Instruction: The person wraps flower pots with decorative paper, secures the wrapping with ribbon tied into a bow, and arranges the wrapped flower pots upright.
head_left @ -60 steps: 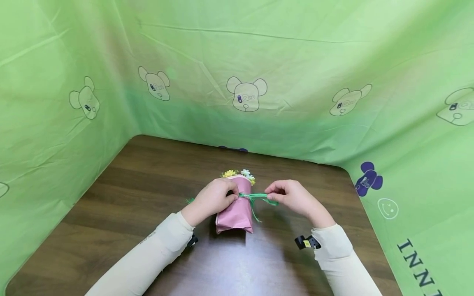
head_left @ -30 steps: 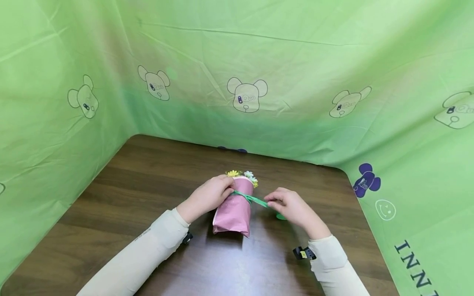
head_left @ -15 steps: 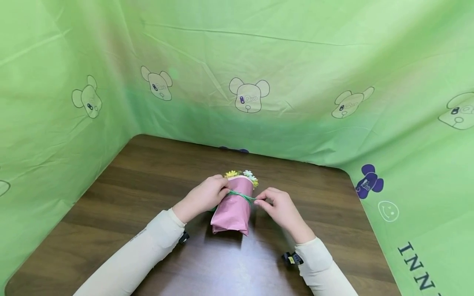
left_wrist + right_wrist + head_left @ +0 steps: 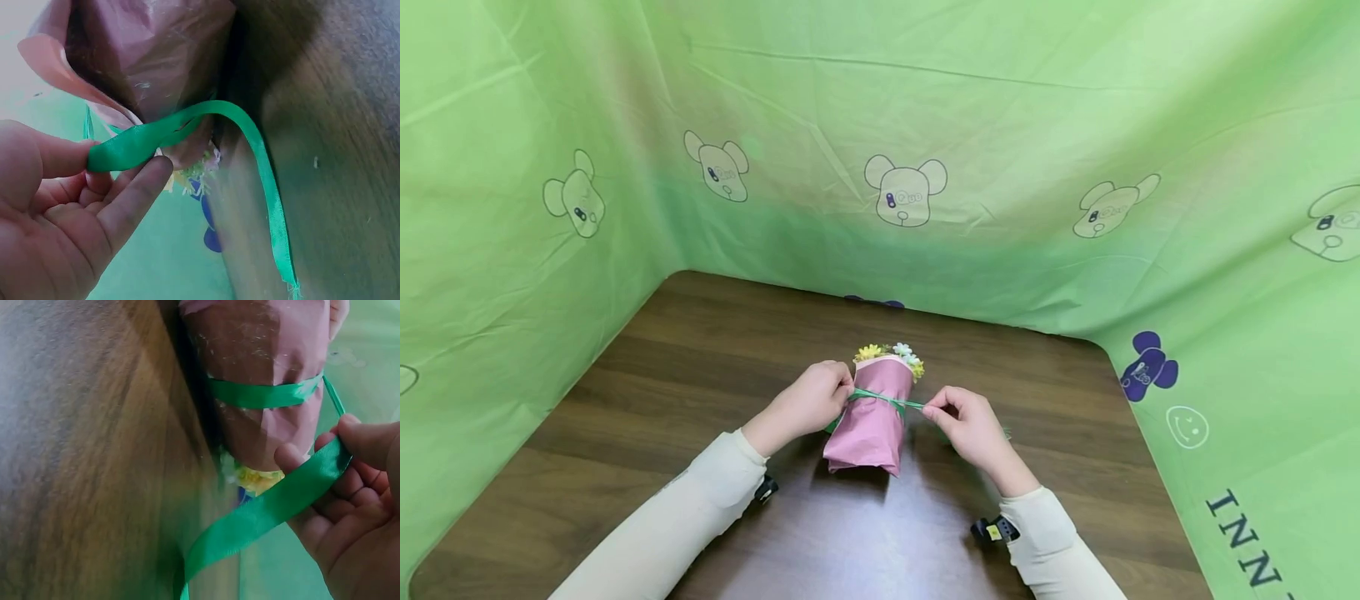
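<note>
A small bouquet in pink wrapping paper (image 4: 872, 433) lies on the table, its yellow and pale blue flowers (image 4: 887, 352) pointing to the far side. Green ribbon (image 4: 269, 395) runs round the middle of the wrap. My left hand (image 4: 808, 396) pinches one length of it between thumb and fingers at the bouquet's left side; in the left wrist view that ribbon (image 4: 125, 148) loops over and ends in a frayed tip. On the right, my right hand (image 4: 966, 425) pinches the other length, drawn taut from the wrap. Its loose tail (image 4: 250, 519) hangs below the fingers.
The brown wooden table (image 4: 625, 417) has rounded far corners. Green fabric (image 4: 1000, 100) printed with bear heads stands around its back and sides. A black strap (image 4: 995, 530) sits at the right wrist.
Both hands have shifted a little left with the bouquet. The right hand has come closer to the wrap, and the ribbon now lies tight across its front, its earlier dangling end no longer there.
</note>
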Demonstrator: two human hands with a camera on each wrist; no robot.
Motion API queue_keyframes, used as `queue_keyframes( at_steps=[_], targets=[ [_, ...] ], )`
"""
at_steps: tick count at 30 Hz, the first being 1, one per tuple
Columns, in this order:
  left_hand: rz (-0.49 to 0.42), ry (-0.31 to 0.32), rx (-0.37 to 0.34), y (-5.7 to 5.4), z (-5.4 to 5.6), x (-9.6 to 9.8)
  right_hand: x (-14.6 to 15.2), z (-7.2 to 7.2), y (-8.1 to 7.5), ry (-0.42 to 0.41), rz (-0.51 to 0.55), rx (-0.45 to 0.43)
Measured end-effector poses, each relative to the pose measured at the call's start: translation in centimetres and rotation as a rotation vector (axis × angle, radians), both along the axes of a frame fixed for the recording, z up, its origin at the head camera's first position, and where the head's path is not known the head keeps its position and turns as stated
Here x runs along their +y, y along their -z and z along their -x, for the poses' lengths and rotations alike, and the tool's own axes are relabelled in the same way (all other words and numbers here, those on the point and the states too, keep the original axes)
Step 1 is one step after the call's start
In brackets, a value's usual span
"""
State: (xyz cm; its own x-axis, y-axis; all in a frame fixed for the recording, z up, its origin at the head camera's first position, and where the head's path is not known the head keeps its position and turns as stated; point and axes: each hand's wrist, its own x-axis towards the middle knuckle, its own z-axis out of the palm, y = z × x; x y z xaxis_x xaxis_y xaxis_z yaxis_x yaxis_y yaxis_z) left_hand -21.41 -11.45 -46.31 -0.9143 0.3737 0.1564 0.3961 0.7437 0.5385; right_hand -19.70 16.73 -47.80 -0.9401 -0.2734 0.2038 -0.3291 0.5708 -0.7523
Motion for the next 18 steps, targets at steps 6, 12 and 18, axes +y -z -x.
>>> queue_keyframes(
  at_steps=[6,12,18],
  targets=[
    [-0.027,-0.001,-0.061,-0.17,-0.38,-0.42,0.13,-0.32,0.45,0.027,-0.07,0.077],
    [-0.046,0.01,-0.057,-0.09,-0.48,-0.42,0.32,-0.74,0.7,0.051,-0.144,0.224],
    [-0.182,-0.034,-0.236,0.37,-0.52,0.02,0.58,-0.79,1.02,0.069,-0.132,0.189]
  ],
)
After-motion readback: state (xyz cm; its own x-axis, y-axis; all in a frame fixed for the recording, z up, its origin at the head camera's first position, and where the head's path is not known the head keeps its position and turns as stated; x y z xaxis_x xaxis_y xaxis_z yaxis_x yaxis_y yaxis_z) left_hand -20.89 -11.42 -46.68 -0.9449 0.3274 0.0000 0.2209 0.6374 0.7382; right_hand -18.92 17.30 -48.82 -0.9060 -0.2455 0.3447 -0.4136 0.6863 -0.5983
